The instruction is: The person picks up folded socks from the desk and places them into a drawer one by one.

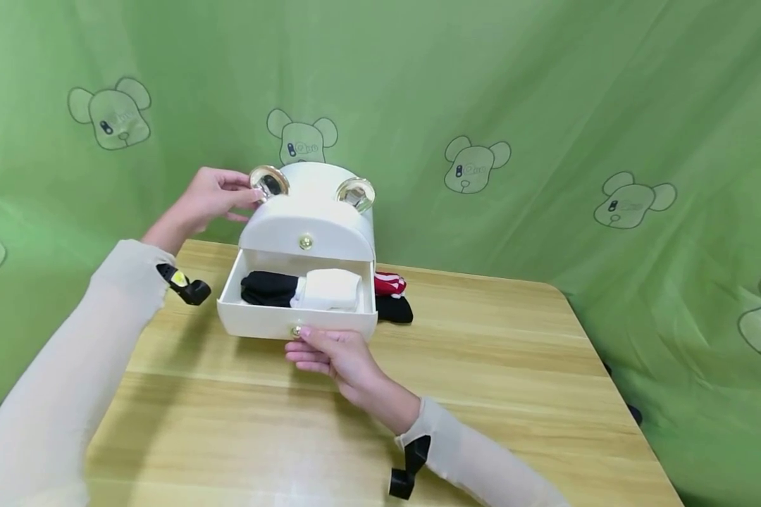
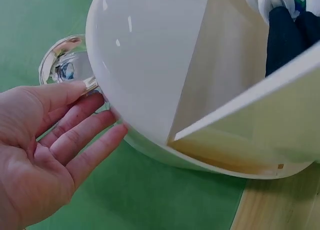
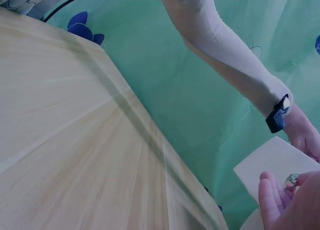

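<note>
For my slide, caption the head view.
Left hand pinches a gold ornament on a white box, right hand the knob of its open drawer; black cloth, white cloth inside.

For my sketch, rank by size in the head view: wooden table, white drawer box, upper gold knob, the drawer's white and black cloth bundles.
1. Wooden table
2. White drawer box
3. White cloth bundle
4. Black cloth bundle
5. Upper gold knob

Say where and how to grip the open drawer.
The drawer is likely best taken by its knob, pinched between thumb and fingers, coming from the front: the knob is small, round and juts from the pulled-out drawer's front. The right hand pinches it there.
</note>
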A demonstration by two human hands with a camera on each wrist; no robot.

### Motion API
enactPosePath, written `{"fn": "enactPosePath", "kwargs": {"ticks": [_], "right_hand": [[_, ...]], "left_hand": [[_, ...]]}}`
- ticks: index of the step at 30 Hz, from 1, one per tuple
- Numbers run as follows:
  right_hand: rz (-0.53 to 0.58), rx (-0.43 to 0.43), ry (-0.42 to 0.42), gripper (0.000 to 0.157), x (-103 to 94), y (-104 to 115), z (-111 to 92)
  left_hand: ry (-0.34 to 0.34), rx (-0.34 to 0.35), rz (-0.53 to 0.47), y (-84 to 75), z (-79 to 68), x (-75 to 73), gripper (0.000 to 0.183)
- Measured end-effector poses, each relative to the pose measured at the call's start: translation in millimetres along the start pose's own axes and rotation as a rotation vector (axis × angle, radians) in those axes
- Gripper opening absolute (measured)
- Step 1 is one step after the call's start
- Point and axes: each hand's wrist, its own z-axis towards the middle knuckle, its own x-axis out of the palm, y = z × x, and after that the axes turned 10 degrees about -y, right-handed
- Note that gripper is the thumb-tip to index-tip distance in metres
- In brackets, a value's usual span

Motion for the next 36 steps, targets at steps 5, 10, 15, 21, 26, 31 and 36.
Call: {"fn": "enactPosePath", "kwargs": {"ticks": [5,10,15,21,26,31,36], "right_hand": [[-0.001,0.003,-0.007,0.031,0.2,-4,0],[-0.006,0.004,-0.004,0.031,1.8,-3,1],[-0.007,0.007,-0.007,0.030,3.7,1,6],[-0.022,-0.005,-0.007,0.034,3.1,6,18],[-0.024,-0.009,-0.015,0.034,2.3,9,26],[0.001,-0.011,-0.036,0.031,2.8,10,36],[0.028,-0.016,-0.058,0.029,3.8,12,47]], "left_hand": [[-0.020,0.022,-0.021,4.3,-0.6,-2.2,0.041],[-0.025,0.051,0.011,4.4,-1.8,-3.8,0.040],[-0.019,0.071,0.039,6.1,-1.0,-4.1,0.042],[-0.021,0.102,0.067,4.9,-1.5,-1.4,0.041],[-0.011,0.105,0.085,2.9,-2.7,-0.2,0.043],[-0.002,0.093,0.093,2.8,-3.4,-0.1,0.043],[0.003,0.093,0.098,1.5,-2.6,-1.9,0.043]]}}
